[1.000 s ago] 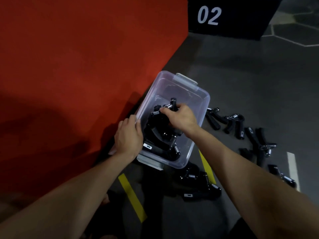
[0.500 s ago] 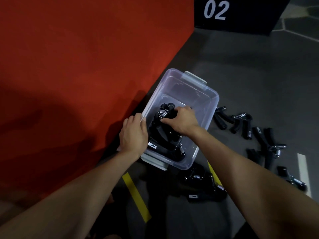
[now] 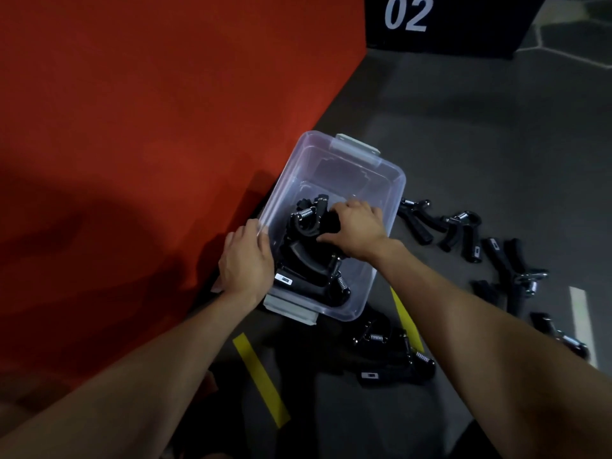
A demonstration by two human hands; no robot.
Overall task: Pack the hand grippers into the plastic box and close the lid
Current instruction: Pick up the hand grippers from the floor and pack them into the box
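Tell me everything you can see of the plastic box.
The plastic box is clear, rectangular, with rounded corners and a grey latch at the far end and another at the near end. It sits open on the grey floor against the red wall, no lid on. Black hand grippers lie piled inside. The left hand holds its left rim; the right hand reaches inside onto the grippers.

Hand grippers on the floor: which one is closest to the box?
The hand gripper just right of the plastic box, its spring end almost at the wall; others lie farther off.
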